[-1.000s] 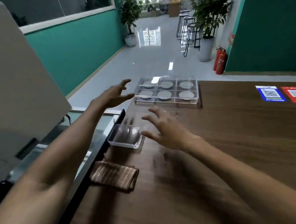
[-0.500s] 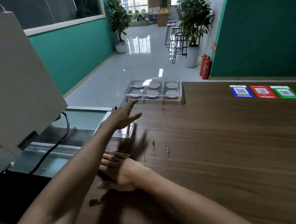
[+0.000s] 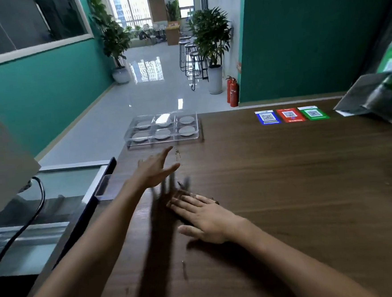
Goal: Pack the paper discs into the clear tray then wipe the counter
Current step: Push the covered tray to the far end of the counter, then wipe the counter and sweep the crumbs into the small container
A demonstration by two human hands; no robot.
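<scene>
The clear tray stands at the counter's far left corner, with a paper disc in each of its several compartments. My left hand hovers open above the wooden counter, just short of the tray, fingers spread and empty. My right hand lies flat, palm down, pressing a brown cloth onto the counter; only the cloth's edges show past the fingers. Small wet drops sit between my left hand and the tray.
A small clear container sits at the counter's left edge, partly behind my left arm. Blue, red and green QR stickers lie at the back. A dark packet leans in at the right. A grey machine and cable are at the left.
My right hand has slid the cloth from the counter's left edge towards the middle. My left hand stays raised and open, now nearer the tray. The view has swung right.
</scene>
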